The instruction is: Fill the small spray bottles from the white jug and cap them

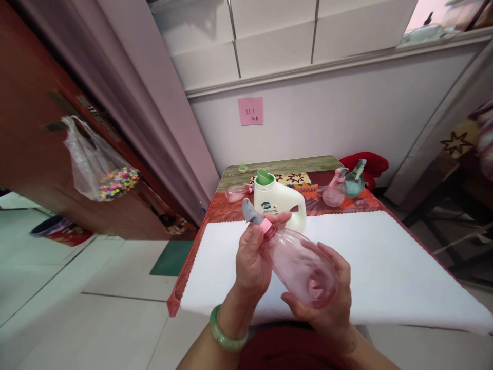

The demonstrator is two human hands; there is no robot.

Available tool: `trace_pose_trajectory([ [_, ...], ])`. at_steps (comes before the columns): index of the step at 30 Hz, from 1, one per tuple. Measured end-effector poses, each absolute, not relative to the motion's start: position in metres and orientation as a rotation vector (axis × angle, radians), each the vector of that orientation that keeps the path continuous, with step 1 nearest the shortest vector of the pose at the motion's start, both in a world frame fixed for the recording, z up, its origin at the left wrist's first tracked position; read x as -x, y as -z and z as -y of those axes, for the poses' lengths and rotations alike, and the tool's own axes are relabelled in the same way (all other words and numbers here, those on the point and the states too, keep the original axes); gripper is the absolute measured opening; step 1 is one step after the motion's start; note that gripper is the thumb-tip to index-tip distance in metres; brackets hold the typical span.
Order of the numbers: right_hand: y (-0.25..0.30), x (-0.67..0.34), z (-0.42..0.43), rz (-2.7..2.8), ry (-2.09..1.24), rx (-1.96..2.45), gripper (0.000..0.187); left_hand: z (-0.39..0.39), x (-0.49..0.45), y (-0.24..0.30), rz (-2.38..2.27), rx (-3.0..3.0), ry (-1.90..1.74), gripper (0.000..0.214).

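while both hands (pixel 252 259) (pixel 327 298) curl fingers around it, the pink spray bottle (pixel 298 262) tilts, nozzle up-left.

The left hand (pixel 252 259) grips the neck of a tilted pink spray bottle (pixel 298 262) below its grey trigger head (pixel 250 211), while the right hand (pixel 327 298) cups its base. Behind stands a white detergent jug (pixel 279 203), apparently uncapped, on the white cloth (pixel 385 267).

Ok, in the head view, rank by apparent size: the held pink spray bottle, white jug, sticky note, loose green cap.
1. pink spray bottle, though it is nearest the camera, so its lead over the jug is unsure
2. white jug
3. sticky note
4. loose green cap
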State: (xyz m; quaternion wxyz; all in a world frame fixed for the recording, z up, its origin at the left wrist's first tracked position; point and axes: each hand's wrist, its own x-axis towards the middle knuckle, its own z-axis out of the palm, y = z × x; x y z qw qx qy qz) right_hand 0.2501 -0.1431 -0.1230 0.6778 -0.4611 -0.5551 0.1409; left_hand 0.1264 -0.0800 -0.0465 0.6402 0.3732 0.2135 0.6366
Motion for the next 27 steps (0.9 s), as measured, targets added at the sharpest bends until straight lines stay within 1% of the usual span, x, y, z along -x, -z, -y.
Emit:
trace_pose_trajectory([
  [3, 0.116, -0.251, 0.148, 1.080, -0.802, 0.988, 0.094, 0.076, -0.123, 0.051, -0.452, -0.892, -1.444, 0.035],
  [5, 0.110, -0.252, 0.149, 0.941, -1.076, 0.948, 0.093, 0.073, -0.121, 0.054, -0.450, -0.906, -1.440, 0.036],
  [8, 0.096, -0.250, 0.149, 0.687, -1.353, 0.897, 0.096, 0.071, -0.119, 0.059, -0.444, -0.922, -1.436, 0.036],
  [12, 0.078, -0.251, 0.149, 0.416, -1.732, 0.884, 0.090, 0.070, -0.120, 0.061, -0.413, -0.955, -1.434, 0.035],
  [15, 0.077, -0.253, 0.148, 0.361, -1.977, 0.897, 0.098, 0.069, -0.122, 0.061, -0.415, -0.909, -1.452, 0.031],
  [17, 0.086, -0.251, 0.146, 0.456, -1.939, 0.893, 0.100, 0.069, -0.124, 0.060, -0.446, -0.851, -1.502, 0.028],
  [18, 0.092, -0.248, 0.145, 0.546, -1.823, 0.895, 0.098, 0.069, -0.125, 0.059, -0.470, -0.827, -1.534, 0.027],
  [19, 0.100, -0.246, 0.144, 0.655, -1.651, 0.898, 0.098, 0.070, -0.126, 0.059, -0.496, -0.812, -1.560, 0.026],
  [20, 0.107, -0.244, 0.143, 0.771, -1.443, 0.906, 0.101, 0.070, -0.127, 0.058, -0.523, -0.806, -1.574, 0.025],
  [22, 0.119, -0.242, 0.141, 0.975, -1.047, 0.935, 0.119, 0.071, -0.127, 0.057, -0.566, -0.815, -1.568, 0.026],
  [23, 0.123, -0.243, 0.140, 1.050, -0.921, 0.955, 0.122, 0.072, -0.127, 0.056, -0.580, -0.828, -1.557, 0.026],
  [24, 0.126, -0.245, 0.139, 1.101, -0.858, 0.973, 0.118, 0.072, -0.126, 0.056, -0.589, -0.845, -1.547, 0.028],
  [25, 0.128, -0.248, 0.138, 1.125, -0.851, 0.989, 0.109, 0.072, -0.125, 0.056, -0.591, -0.862, -1.535, 0.030],
  [27, 0.130, -0.254, 0.134, 1.105, -0.935, 1.002, 0.093, 0.071, -0.123, 0.056, -0.573, -0.875, -1.502, 0.038],
])
